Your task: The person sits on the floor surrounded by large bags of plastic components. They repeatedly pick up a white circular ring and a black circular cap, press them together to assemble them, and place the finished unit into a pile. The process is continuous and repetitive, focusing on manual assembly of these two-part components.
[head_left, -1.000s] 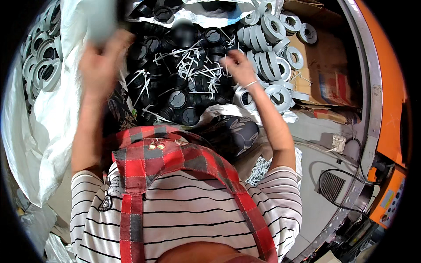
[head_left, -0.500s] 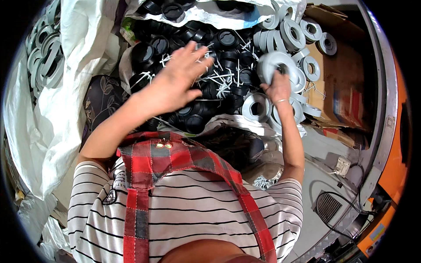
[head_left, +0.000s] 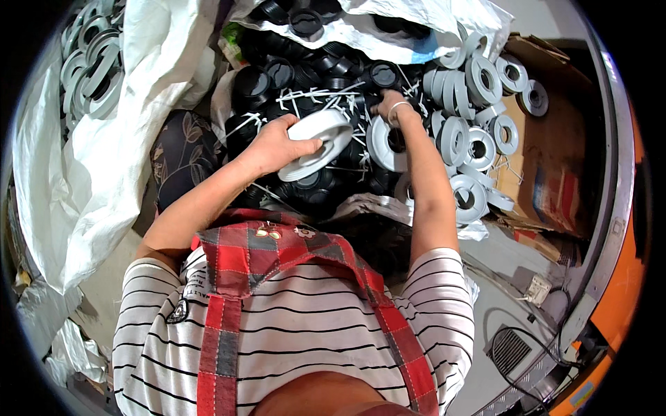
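Black caps pile [head_left: 305,76] below; left hand [head_left: 274,147] fingers grip white ring [head_left: 320,142].

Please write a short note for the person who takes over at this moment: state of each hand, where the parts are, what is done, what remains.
Left hand: grip closed on a white ring, held above the pile of black caps.
Right hand: reaching into the black caps and loose white sticks; whether it holds anything cannot be seen.
Parts: finished-looking white rings are heaped to the right on the cardboard; more rings in the white sack at far left.
Done: many rings stacked at right.
Left: many black caps and sticks remain in the pile.
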### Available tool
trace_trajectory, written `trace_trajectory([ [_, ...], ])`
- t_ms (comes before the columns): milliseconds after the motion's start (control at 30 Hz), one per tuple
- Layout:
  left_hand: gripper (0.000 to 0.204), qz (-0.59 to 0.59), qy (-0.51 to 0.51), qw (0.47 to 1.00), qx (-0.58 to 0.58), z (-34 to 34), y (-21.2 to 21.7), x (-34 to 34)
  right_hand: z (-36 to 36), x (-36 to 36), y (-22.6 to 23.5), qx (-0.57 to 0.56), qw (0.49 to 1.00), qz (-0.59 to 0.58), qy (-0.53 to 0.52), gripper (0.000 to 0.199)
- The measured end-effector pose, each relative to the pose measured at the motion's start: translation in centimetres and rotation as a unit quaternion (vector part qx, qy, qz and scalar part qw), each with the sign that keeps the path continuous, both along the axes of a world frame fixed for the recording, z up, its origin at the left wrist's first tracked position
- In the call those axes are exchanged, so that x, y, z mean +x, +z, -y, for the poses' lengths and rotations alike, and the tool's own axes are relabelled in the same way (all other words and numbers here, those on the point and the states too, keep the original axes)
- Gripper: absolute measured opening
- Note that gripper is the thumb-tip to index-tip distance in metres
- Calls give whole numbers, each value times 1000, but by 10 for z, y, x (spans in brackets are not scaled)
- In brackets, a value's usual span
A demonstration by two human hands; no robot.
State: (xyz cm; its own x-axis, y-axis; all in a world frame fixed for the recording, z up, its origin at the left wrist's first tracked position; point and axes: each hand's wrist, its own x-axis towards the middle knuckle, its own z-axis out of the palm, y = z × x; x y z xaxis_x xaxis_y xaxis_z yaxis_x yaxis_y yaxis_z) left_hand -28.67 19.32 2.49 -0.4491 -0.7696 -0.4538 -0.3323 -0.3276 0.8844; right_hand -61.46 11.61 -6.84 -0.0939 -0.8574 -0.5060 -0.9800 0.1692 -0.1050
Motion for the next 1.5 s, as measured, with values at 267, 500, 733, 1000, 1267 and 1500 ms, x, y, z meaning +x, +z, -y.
trace_trajectory([
  [267,42,-168,147,967,119,12,0,12,-50,26,59,-217,967,-83,108,22],
  [500,38,-434,137,845,281,-11,29,-4,-94,94,144,-361,903,218,86,19],
  [733,34,-378,71,911,146,-30,34,22,-126,151,192,-220,950,179,134,79],
  [1000,38,-407,11,891,202,-39,61,42,-137,155,217,-252,888,177,342,73],
  [1267,36,-382,62,922,-12,-36,63,42,-145,149,197,165,853,442,-223,66],
  [1500,41,-247,-30,962,-111,-38,85,46,-144,188,183,-288,867,406,-9,74],
])
